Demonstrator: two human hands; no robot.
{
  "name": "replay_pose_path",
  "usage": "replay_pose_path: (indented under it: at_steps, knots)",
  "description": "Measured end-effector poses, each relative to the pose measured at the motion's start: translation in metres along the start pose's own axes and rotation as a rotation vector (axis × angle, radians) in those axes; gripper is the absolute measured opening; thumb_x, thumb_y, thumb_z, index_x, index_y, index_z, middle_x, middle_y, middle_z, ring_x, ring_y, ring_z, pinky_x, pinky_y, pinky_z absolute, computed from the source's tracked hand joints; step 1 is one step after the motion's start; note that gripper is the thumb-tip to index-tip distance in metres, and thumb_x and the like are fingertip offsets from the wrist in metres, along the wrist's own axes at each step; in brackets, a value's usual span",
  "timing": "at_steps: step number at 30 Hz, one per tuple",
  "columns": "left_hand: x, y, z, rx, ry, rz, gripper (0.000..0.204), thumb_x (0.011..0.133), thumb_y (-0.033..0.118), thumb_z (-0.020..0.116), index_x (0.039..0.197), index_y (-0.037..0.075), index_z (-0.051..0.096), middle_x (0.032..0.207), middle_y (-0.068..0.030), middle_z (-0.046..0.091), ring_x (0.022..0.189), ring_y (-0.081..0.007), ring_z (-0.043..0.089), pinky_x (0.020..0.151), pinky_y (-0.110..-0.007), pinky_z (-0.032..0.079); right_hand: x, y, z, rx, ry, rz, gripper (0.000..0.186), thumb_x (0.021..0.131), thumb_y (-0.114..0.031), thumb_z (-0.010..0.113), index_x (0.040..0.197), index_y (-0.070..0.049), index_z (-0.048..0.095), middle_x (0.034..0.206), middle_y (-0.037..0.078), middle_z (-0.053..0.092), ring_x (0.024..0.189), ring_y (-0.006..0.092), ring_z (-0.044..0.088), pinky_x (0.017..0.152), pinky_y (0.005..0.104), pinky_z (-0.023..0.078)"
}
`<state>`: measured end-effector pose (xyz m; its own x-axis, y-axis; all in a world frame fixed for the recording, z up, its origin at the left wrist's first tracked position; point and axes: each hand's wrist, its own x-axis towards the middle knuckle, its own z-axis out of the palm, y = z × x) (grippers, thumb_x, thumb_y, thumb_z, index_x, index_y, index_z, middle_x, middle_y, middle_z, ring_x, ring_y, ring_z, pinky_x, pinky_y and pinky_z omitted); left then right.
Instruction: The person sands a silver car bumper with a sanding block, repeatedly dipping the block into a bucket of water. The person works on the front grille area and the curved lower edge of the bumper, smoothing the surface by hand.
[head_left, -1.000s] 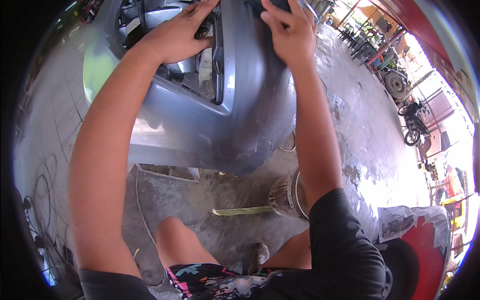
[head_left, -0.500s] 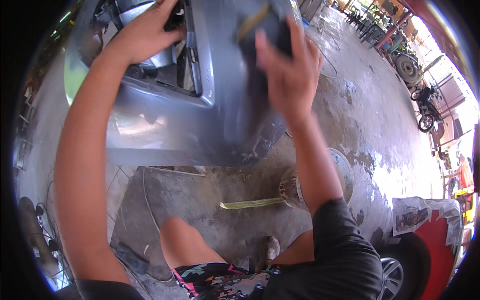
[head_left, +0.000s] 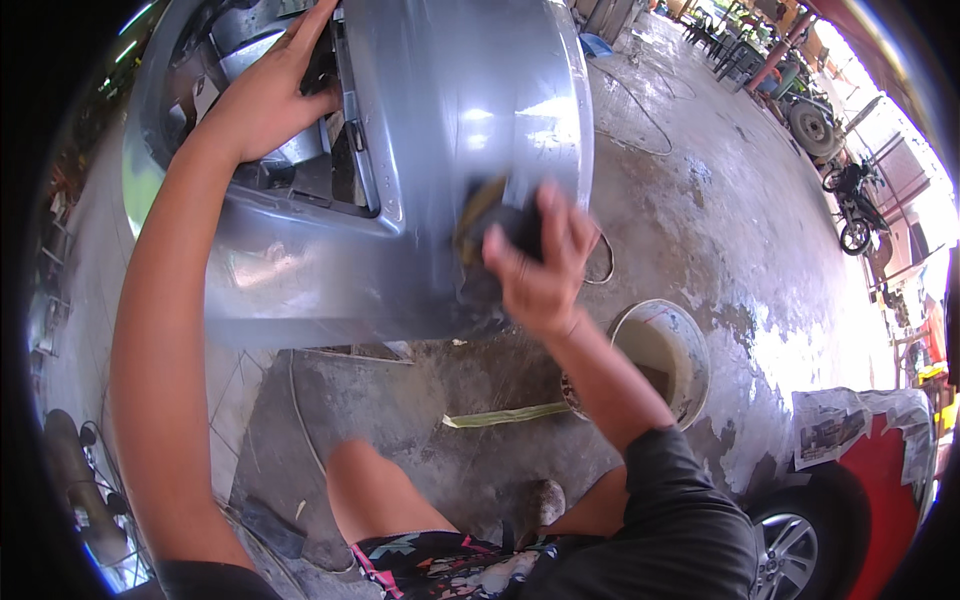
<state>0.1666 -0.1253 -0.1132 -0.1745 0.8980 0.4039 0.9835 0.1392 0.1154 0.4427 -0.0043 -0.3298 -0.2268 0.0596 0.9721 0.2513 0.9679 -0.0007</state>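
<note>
A grey car bumper (head_left: 300, 275) fills the upper left, its surface glossy and wet-looking, with a pale green patch at its left edge. My left hand (head_left: 270, 100) grips it at the opening, thumb over the inner edge and fingers reaching up; part of the fingers is cut off by the top of the picture. On the bumper's right-hand curve, my right hand (head_left: 548, 265) is closed round a dark pad (head_left: 515, 225) with a yellowish-brown edge, pressed to the surface. Hand and pad are blurred by motion, so the pad's exact kind is unclear.
A round bucket (head_left: 665, 350) with murky liquid stands below right, beside my right forearm. A pale green strip (head_left: 505, 414) lies on the concrete floor. At lower right is a red car part (head_left: 880, 480) edged with newspaper, above a wheel (head_left: 785, 550). A motorbike (head_left: 855, 210) stands farther off.
My right hand and the pad have moved down and slightly left along the bumper. More of the bucket shows now. My left hand keeps its place on the opening.
</note>
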Motion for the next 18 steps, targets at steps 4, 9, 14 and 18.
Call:
replay_pose_path:
  at_steps: [4, 9, 14, 18]
  knots:
    - [0.004, 0.006, 0.004, -0.039, -0.105, -0.119, 0.124, 0.088, 0.013, 0.079, 0.171, 0.019, -0.013, 0.156, -0.036, 0.048, 0.142, -0.0462, 0.054, 0.12, -0.048, 0.043, 0.119, 0.044, 0.02, -0.034, 0.018, 0.082, 0.034, 0.088, -0.013, 0.07, 0.115, -0.029, 0.085, 0.148, 0.01, 0.062, 0.123, 0.0361, 0.057, 0.099, 0.0464, 0.04]
    - [0.007, -0.039, 0.028, -0.148, 0.017, 0.064, 0.11, 0.092, 0.006, 0.072, 0.172, 0.029, 0.001, 0.17, -0.0243, 0.031, 0.154, -0.0401, 0.04, 0.125, -0.044, 0.038, 0.018, -0.007, 0.021, -0.029, 0.128, 0.168, 0.03, 0.09, -0.016, 0.075, 0.111, -0.036, 0.084, 0.152, 0.015, 0.06, 0.128, 0.0334, 0.059, 0.106, 0.0446, 0.04]
    - [0.02, -0.032, 0.039, -0.243, 0.164, 0.223, 0.116, 0.084, -0.007, 0.07, 0.174, 0.029, 0.007, 0.177, -0.0165, 0.024, 0.161, -0.0337, 0.03, 0.13, -0.042, 0.028, -0.087, -0.025, 0.008, -0.017, 0.104, 0.156, 0.021, 0.093, -0.025, 0.076, 0.104, -0.04, 0.084, 0.152, 0.018, 0.061, 0.135, 0.0348, 0.057, 0.111, 0.0439, 0.039]
    - [0.011, -0.046, 0.031, -0.192, 0.093, 0.156, 0.117, 0.082, -0.01, 0.07, 0.174, 0.025, 0.006, 0.178, -0.0135, 0.021, 0.164, -0.0301, 0.023, 0.132, -0.041, 0.022, 0.046, 0.012, 0.009, -0.046, 0.138, 0.252, 0.026, 0.089, -0.019, 0.076, 0.111, -0.03, 0.085, 0.153, 0.021, 0.059, 0.132, 0.0365, 0.057, 0.106, 0.0426, 0.039]
